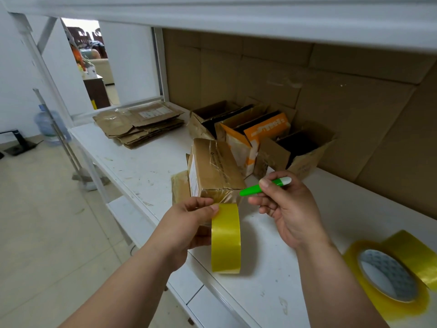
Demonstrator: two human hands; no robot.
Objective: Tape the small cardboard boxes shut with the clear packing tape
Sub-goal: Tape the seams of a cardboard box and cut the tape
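Two hands: left [186,223] grips one tape roll [225,237], right [283,207] pinches one green cutter [264,186].

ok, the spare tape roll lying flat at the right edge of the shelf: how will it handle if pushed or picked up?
The spare tape roll lies flat on the shelf, so a push would probably slide it, not roll it. Stood on edge, it could roll. Its glossy outer wrap looks slick; the open core likely offers a better grip.

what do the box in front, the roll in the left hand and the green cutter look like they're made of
Box: brown cardboard, matte, with glossy wrinkled clear tape over its seams.
Roll, held by the left hand: thin plastic film, yellowish and shiny, with light glinting on it.
Cutter, pinched in the right hand: probably smooth hard plastic, green with a white end.
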